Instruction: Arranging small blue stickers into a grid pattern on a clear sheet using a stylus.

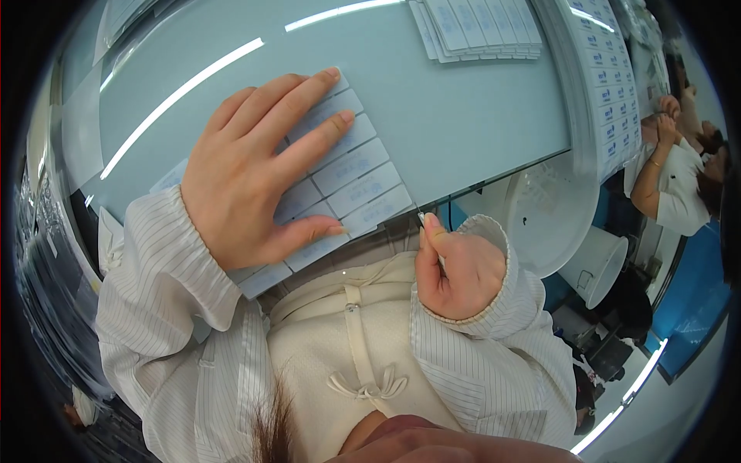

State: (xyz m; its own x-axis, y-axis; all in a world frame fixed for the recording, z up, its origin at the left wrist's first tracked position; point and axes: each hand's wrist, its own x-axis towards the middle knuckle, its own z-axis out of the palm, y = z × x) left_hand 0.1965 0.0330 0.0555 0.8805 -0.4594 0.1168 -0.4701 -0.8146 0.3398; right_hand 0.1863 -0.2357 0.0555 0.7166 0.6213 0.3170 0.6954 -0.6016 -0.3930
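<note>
A flat sheet of pale rectangular pieces [372, 182] with faint blue print lies at the near edge of the glass-topped table, slightly slanted. My left hand [251, 174] rests on it, palm down, fingers spread, covering much of its left part. Just off the sheet's lower right corner, my right hand [467, 268] pinches a thin, pointed metal tool [420, 214] between thumb and forefinger. Its tip is close to that corner; whether it touches I cannot tell. Most of the tool is hidden in the fingers, so its kind does not show.
A stack of similar printed sheets [482, 31] lies at the far right of the table [455, 108]. Beyond the right edge are a hanging printed sheet [617, 100], a white round tub [552, 220] and a white bucket [598, 266]. Another person [675, 181] sits at far right.
</note>
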